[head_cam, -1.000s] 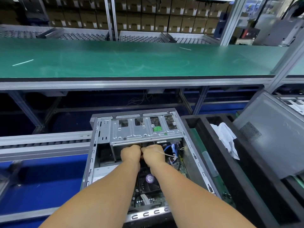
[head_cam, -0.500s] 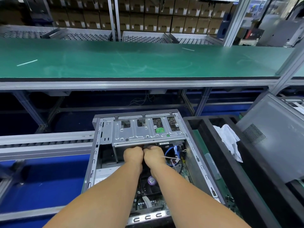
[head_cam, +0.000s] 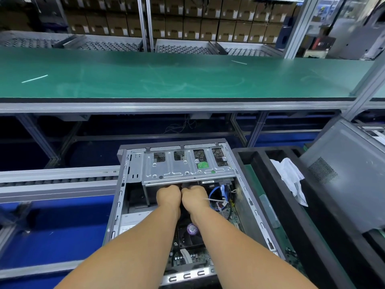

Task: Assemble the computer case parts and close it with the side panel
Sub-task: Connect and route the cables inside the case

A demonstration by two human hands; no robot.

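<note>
An open grey computer case (head_cam: pixel 116 207) lies on its side at the bottom centre, with the motherboard and a black CPU fan (head_cam: pixel 188 236) showing. A silver drive cage (head_cam: pixel 183 170) spans its far end. My left hand (head_cam: pixel 168 197) and my right hand (head_cam: pixel 194 198) are fists pressed side by side just under the cage's near edge, curled round dark cables between them; the fingers are hidden. A white cable tie (head_cam: pixel 216 200) runs from my right hand toward blue cables (head_cam: pixel 218 190). The grey side panel (head_cam: pixel 343 180) leans at the right.
A black foam tray (head_cam: pixel 260 163) with a white bag (head_cam: pixel 291 176) stands right of the case. A roller conveyor rail (head_cam: pixel 58 180) runs left of it over a blue surface. A long green workbench (head_cam: pixel 166 80) crosses behind, with shelves of cardboard boxes beyond.
Both hands stay together at the same spot under the drive cage. Only the view shifts slightly.
</note>
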